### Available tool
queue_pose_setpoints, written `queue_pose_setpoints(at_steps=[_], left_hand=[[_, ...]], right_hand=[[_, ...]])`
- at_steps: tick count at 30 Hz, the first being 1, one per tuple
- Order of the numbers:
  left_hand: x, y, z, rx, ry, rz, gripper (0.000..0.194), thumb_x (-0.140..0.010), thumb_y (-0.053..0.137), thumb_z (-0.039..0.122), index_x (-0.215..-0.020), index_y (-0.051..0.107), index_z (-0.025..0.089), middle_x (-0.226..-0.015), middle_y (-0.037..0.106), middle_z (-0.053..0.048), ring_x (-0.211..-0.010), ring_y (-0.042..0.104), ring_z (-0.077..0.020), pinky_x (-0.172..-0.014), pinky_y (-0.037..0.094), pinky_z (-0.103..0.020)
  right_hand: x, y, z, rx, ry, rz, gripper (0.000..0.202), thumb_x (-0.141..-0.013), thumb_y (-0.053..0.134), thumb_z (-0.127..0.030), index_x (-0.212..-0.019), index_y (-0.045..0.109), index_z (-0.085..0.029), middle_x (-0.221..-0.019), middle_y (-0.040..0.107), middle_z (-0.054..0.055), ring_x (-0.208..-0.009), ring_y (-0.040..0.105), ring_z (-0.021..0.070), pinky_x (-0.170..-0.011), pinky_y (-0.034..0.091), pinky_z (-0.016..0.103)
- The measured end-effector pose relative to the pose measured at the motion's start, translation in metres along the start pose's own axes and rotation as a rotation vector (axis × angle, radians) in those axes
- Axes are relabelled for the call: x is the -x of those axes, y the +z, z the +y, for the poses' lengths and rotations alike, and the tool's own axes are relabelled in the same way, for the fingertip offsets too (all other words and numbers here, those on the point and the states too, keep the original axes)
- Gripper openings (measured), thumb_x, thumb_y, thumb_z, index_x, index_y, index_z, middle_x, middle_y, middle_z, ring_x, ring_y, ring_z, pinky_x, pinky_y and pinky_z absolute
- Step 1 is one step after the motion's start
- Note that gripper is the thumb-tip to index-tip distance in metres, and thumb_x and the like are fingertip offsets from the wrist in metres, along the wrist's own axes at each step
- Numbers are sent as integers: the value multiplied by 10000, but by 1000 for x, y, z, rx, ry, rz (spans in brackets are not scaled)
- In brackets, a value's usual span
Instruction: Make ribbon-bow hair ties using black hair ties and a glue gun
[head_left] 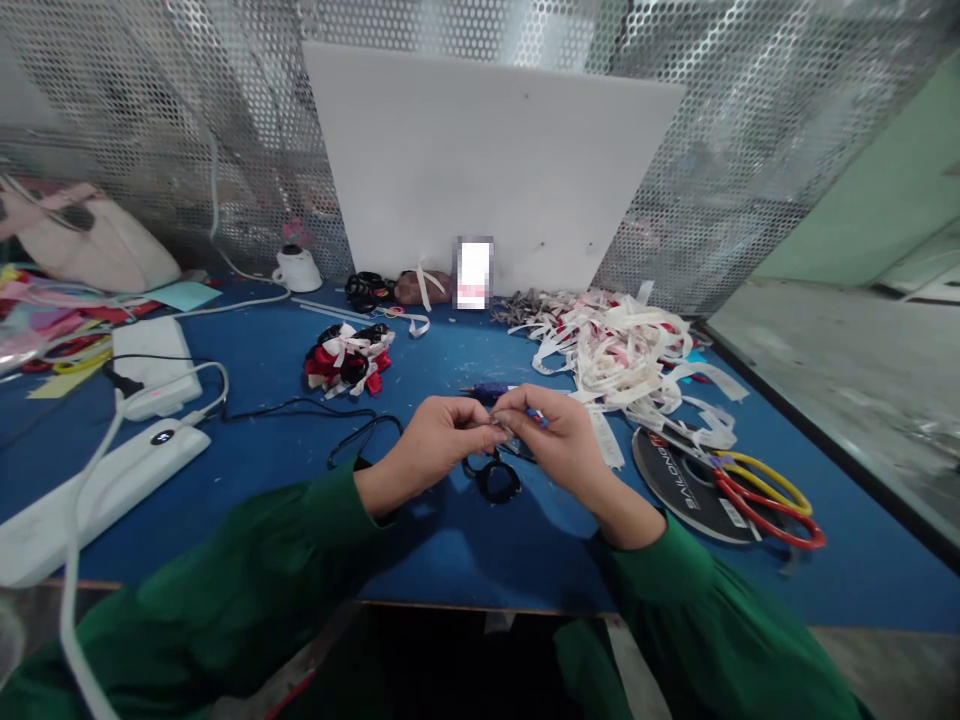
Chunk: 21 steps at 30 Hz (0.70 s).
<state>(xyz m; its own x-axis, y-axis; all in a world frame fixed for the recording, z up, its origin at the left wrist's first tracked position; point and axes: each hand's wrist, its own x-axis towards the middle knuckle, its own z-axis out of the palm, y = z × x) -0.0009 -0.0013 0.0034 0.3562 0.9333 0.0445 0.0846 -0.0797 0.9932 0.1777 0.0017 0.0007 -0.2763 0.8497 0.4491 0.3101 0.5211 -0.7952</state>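
My left hand (pixel 450 435) and my right hand (pixel 551 430) meet over the middle of the table, both closed in a pinch, fingertips touching. Between them is something small and greyish, mostly hidden by the fingers; I cannot make out what it is. Just below the fingertips lies a black ring-shaped thing (pixel 499 482), perhaps a scissor handle. Behind the hands is a blue pen-like tool (pixel 491 390) with a thin tip pointing left, its other end hidden by my right hand.
A bundle of red, black and white ribbon bows (pixel 349 360) sits left of centre. Tangled pale ribbons (pixel 622 345) heap at right, near a black spool (pixel 675 490) and red-and-yellow-handled scissors (pixel 772 500). A white power strip (pixel 97 500) with cables occupies the left. A lit phone (pixel 472 273) leans against a white board (pixel 487 160).
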Motion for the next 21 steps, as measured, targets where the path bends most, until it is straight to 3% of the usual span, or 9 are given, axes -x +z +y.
queue_pose_setpoints(at_steps=[4,7,10,14,18,21], left_hand=[[0,-1,0,-127,76,-11,314,-734,765,347,-580,569,156,-538,489,44,-544,406,-88,-548,308,-236],[0,-1,-1,-226,165,3,284,-760,748,320,-592,597,149,-580,554,22,-580,454,-100,-575,342,-241],[-1,-1,-2,-242,166,13,248,-768,753,317,-621,649,146,-615,611,5,-602,494,-112,-596,368,-247],[-4,-3,-3,-159,72,-6,241,-754,789,351,-673,690,146,-620,613,10,-602,490,-108,-588,359,-240],[-4,-4,-4,14,38,-65,393,-901,635,482,-702,696,148,-666,644,-13,-624,521,-113,-606,385,-241],[-4,-3,-6,46,18,-43,412,-895,651,491,-667,674,149,-644,630,-15,-628,532,-117,-617,399,-245]], right_hand=[[-1,4,0,-307,247,-7,166,-807,714,-331,-721,666,-196,-649,612,-12,-591,491,123,-574,376,270],[0,8,2,-560,436,-8,231,-710,795,-368,-687,652,-188,-628,577,-23,-565,444,103,-547,344,256],[-1,10,5,-667,523,-12,246,-657,833,-371,-687,672,-187,-646,595,-18,-574,457,103,-554,351,253],[-3,7,10,-621,473,36,213,-689,817,-370,-709,698,-194,-679,634,-10,-618,508,116,-597,402,259],[-4,5,11,-498,379,101,192,-736,777,-367,-737,690,-196,-658,629,-16,-616,520,124,-602,412,267],[-3,5,8,-342,294,111,149,-788,725,-335,-751,692,-195,-625,604,-27,-579,487,116,-571,386,263]])
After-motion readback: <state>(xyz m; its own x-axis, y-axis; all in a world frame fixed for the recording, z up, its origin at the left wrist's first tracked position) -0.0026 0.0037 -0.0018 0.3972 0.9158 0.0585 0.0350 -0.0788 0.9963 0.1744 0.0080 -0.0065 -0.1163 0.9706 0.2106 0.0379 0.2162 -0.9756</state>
